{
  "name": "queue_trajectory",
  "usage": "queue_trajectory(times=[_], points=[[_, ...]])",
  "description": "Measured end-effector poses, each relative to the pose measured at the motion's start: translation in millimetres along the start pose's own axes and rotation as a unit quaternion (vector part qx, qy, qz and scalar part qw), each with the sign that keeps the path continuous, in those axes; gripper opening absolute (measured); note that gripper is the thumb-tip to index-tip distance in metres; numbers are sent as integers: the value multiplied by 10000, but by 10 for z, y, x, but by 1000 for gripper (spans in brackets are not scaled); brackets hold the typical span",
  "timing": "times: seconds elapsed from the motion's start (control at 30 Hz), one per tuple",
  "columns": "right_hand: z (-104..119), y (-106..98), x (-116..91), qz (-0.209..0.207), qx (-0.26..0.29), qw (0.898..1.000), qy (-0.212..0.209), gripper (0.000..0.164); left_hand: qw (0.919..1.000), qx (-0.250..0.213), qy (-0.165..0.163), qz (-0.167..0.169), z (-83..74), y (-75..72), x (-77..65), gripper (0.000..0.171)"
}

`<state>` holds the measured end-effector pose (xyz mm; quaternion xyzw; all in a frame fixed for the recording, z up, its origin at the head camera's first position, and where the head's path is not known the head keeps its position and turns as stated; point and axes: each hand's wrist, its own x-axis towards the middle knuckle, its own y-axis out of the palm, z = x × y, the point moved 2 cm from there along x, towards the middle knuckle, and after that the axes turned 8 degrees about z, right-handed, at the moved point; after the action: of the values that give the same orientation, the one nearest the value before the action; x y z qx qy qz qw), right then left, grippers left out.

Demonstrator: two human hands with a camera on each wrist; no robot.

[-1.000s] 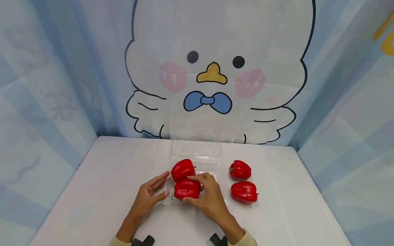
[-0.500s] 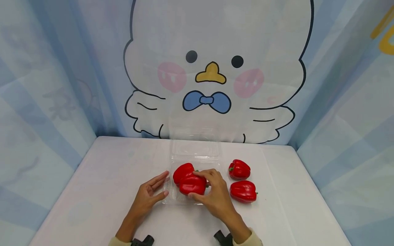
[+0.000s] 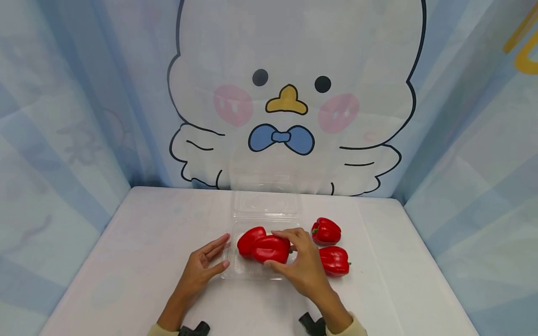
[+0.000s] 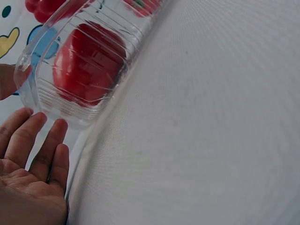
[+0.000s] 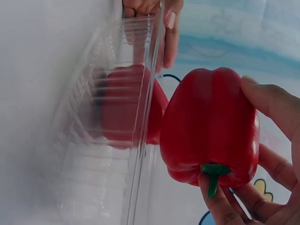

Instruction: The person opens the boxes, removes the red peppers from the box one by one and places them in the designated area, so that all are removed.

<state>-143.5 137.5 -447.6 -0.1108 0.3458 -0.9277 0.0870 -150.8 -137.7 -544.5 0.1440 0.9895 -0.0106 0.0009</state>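
My right hand [image 3: 303, 263] grips a red bell pepper [image 3: 271, 249] with a green stem, thumb on one side and fingers on the other. In the right wrist view this held bell pepper [image 5: 211, 124] is raised above the rim of a clear plastic container [image 5: 133, 187]. A second red bell pepper [image 4: 89, 65] lies inside the container, at its left end. At the container's left edge my left hand [image 3: 201, 265] touches the wall and rim with its thumb and extended fingertips. The held pepper partly covers the second one in the head view.
The container's clear hinged lid [image 3: 265, 204] stands folded back behind it. To its right, two more red bell peppers lie on the white table [image 3: 168, 224]: a far one [image 3: 326, 231] and a near one [image 3: 336, 261], partly behind my right hand. A printed cloth [image 3: 290, 172] hangs behind.
My right hand has lifted the bell pepper and carried it right, away from the container's left end. The other pepper inside has shifted slightly towards me. The left hand stays at the edge.
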Motion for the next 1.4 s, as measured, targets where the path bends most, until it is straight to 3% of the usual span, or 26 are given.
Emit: queue_trajectory(times=[0.6,1.2,1.4], points=[[-175,-357,2,-449,-209,9988,20,71,9999,61,-74,-35,19,-4,6,68],[-380,-730,28,-840,-373,9953,301,73,9999,73,-104,-79,27,3,25,68],[-412,-873,26,-883,-306,9937,616,74,9998,122,-111,-110,29,2,21,68]])
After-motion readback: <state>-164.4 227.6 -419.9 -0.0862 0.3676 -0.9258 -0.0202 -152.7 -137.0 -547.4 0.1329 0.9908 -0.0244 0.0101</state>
